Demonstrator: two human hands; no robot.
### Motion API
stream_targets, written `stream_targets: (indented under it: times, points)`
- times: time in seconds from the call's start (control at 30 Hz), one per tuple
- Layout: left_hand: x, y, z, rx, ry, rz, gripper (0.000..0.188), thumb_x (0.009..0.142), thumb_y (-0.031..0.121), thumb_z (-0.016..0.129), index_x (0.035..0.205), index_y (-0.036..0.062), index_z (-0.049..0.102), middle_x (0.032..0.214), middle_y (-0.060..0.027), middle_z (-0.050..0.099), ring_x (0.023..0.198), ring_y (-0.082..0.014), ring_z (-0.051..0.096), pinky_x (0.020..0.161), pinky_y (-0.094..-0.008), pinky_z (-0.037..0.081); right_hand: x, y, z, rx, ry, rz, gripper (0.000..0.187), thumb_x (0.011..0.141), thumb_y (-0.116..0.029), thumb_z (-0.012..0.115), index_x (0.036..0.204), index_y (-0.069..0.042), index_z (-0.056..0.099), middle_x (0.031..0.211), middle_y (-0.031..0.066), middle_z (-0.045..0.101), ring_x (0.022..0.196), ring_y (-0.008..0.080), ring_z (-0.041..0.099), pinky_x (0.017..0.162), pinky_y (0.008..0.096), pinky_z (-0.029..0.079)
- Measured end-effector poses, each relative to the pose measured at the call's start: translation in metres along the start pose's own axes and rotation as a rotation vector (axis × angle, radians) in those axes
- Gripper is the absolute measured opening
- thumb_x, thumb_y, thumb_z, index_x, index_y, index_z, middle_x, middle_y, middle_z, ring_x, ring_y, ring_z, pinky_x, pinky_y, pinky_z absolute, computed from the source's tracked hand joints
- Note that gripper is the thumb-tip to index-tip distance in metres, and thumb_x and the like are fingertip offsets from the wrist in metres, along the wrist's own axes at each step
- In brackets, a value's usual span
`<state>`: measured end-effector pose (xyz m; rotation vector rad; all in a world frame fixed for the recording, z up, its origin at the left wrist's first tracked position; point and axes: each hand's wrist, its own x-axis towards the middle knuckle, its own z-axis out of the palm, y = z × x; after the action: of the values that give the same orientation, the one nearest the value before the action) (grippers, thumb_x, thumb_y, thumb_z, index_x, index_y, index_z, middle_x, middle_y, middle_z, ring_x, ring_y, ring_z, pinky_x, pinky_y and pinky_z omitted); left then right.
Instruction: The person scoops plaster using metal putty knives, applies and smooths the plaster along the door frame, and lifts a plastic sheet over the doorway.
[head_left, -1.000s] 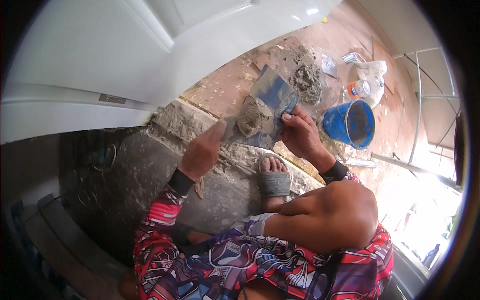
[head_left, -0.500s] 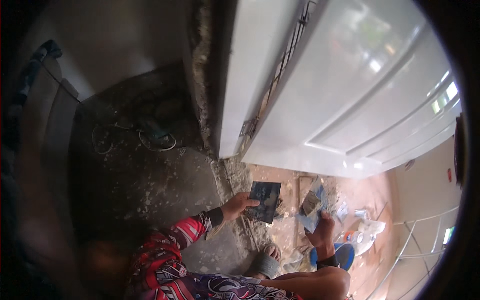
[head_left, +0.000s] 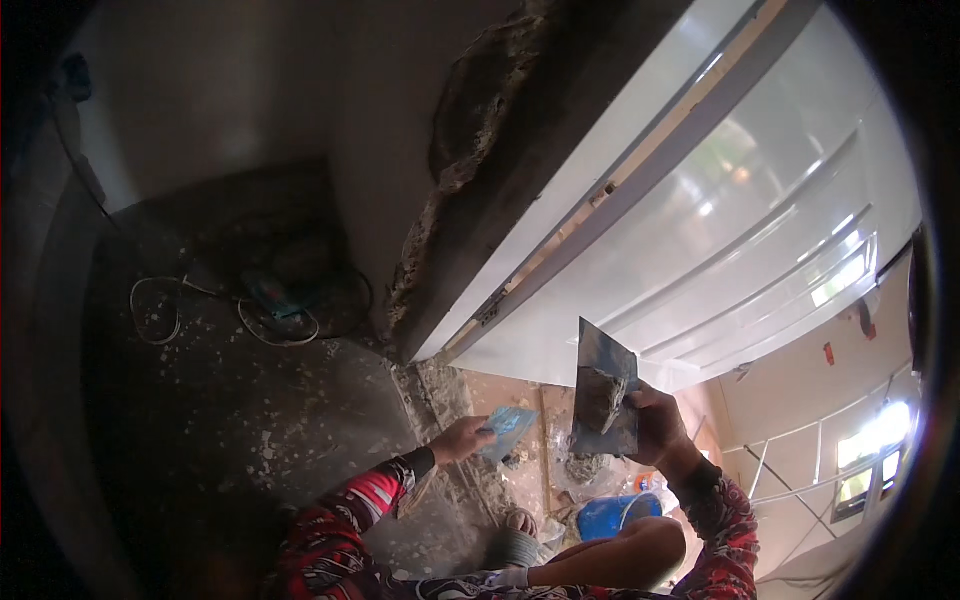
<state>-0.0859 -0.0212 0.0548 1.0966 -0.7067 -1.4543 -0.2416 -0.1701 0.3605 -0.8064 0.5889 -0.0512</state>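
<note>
My left hand point(head_left: 462, 440) grips a thin flat putty blade point(head_left: 512, 430), which shines light blue and is held low over the threshold strip. My right hand point(head_left: 660, 428) is closed on the edge of a larger, darker rectangular putty blade point(head_left: 593, 352), held up in front of the lower part of the white door. A lump of grey filler point(head_left: 603, 398) sticks to the face of that larger blade. Rough, broken plaster point(head_left: 420, 240) runs along the wall edge beside the dark door jamb point(head_left: 520, 200); neither blade touches it.
The white panelled door point(head_left: 760, 250) stands open on the right. Below my right hand is a blue bucket point(head_left: 600, 518), near a grey heap point(head_left: 585, 467). A teal tool point(head_left: 275, 297) with a pale cable lies on the spotted dark floor. My foot point(head_left: 520, 520) is near the threshold.
My right hand has risen with its blade and filler, which now face me. My left hand has dropped slightly, its blade tilted and shining blue. The view has shifted, showing more jamb and broken plaster.
</note>
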Motion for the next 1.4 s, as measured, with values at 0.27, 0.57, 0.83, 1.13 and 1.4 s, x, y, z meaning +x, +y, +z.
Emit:
stream_targets:
  times: [0.27,0.57,0.83,1.13,1.4]
  points:
    - [-0.012,0.042,-0.001,0.402,0.063,0.152,0.048,0.093,0.028,0.060,0.126,-0.0058,0.054,0.112,-0.0197,0.066,0.081,-0.0167,0.066,0.073,-0.0318,0.053,0.020,0.001,0.040,0.034,-0.006,0.086,0.061,0.080,-0.010,0.061,0.136,-0.002,0.040,0.131,0.0176,0.054,0.116,0.0333,0.057,0.097,0.0471,0.049]
    - [-0.119,0.136,-0.032,0.611,0.275,0.151,0.028,0.089,0.024,0.057,0.105,0.0017,0.064,0.084,-0.0252,0.063,0.075,-0.0386,0.064,0.070,-0.0437,0.050,0.022,-0.008,0.057,0.061,0.209,0.011,0.048,0.083,-0.006,0.054,0.129,0.002,0.046,0.125,0.0148,0.055,0.116,0.0275,0.054,0.100,0.0432,0.044]
    - [-0.240,0.334,0.027,0.690,0.586,0.336,0.038,0.081,0.001,0.055,0.117,0.0074,0.064,0.116,-0.0123,0.063,0.106,-0.0329,0.059,0.090,-0.0390,0.047,0.012,-0.024,0.118,0.107,0.312,0.020,0.038,0.087,-0.005,0.049,0.124,0.003,0.048,0.122,0.0161,0.056,0.113,0.0286,0.056,0.099,0.0406,0.045]
    - [-0.265,0.427,0.061,1.317,0.402,0.325,0.046,0.076,0.008,0.057,0.121,0.0129,0.064,0.131,-0.0024,0.058,0.117,-0.0279,0.055,0.097,-0.0465,0.042,0.000,-0.053,0.166,0.038,0.262,0.149,0.032,0.087,-0.007,0.051,0.118,0.000,0.053,0.108,0.0102,0.062,0.097,0.0201,0.061,0.084,0.0335,0.049]
    - [-0.283,0.432,0.078,1.434,0.417,0.277,0.032,0.082,0.020,0.053,0.111,0.0176,0.067,0.120,0.0005,0.063,0.106,-0.0237,0.059,0.087,-0.0435,0.043,-0.012,-0.057,0.211,-0.127,0.233,0.130,0.021,0.088,-0.009,0.053,0.106,0.001,0.058,0.094,0.0038,0.062,0.082,0.0141,0.059,0.072,0.0276,0.048]
